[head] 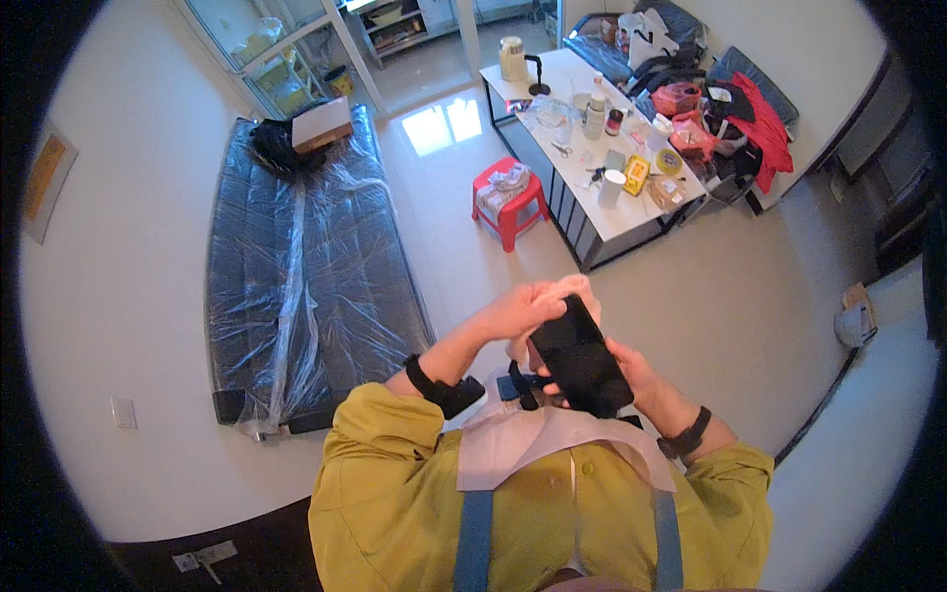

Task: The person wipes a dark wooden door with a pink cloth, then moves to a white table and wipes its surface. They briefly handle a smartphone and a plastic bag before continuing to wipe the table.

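Note:
A black smartphone [582, 357] with a dark screen is held tilted in front of my chest. My right hand [630, 370] grips its lower part, with fingers showing on both sides. My left hand [521, 309] holds a pale pink cloth [584, 287] at the phone's upper end. Part of the cloth hangs behind the phone, where its shape is hidden. Black straps are around both forearms, and the left one carries a dark device [462, 398].
Ahead, a red plastic stool [509, 214] bears a crumpled cloth. A white table [562, 159] holds bottles, scissors, tape and a yellow packet. At left lies a plastic-wrapped dark mattress or sofa bed [348, 296] with a box [322, 126]. Bags and clothes cover seats beyond the table.

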{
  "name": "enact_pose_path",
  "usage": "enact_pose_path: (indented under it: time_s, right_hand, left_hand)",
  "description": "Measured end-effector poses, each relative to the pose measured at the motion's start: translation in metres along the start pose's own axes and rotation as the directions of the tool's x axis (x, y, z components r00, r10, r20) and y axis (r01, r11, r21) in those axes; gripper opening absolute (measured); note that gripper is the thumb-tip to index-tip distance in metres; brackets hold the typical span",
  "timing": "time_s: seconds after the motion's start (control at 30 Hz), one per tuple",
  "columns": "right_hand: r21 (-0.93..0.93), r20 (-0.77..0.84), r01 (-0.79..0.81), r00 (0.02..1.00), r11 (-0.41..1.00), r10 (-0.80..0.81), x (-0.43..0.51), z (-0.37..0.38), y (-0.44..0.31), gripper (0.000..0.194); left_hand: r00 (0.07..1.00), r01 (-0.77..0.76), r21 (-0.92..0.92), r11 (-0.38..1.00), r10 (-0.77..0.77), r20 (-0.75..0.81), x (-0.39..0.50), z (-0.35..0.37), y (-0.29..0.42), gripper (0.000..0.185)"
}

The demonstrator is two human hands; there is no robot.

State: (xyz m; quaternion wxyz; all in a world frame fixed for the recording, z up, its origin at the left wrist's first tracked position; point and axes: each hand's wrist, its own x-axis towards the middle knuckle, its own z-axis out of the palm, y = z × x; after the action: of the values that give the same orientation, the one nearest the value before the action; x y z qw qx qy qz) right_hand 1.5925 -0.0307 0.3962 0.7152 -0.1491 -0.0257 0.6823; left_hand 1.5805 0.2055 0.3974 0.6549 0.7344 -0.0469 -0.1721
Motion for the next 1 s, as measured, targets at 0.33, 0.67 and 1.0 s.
enact_pose_path:
  time_s: [0.33,0.67,1.0]
  right_hand:
    - [-0.101,0.053,0.163,0.986,0.982,-0.158,-0.012,-0.001,-0.001,0.068]
    - [-0.064,0.024,0.214,0.977,0.975,-0.213,-0.019,0.015,-0.014,0.079]
    - [-0.059,0.112,0.22,0.971,0.974,-0.212,-0.01,0.003,-0.015,0.07]
  left_hand:
    - [0.988,-0.124,-0.206,0.971,0.1,-0.122,0.009,0.005,-0.016,0.049]
    - [0.969,-0.065,-0.321,0.945,-0.016,-0.245,0.008,0.0,-0.035,0.037]
    - [0.949,0.032,-0.303,0.952,-0.125,-0.29,0.001,-0.01,-0.045,0.037]
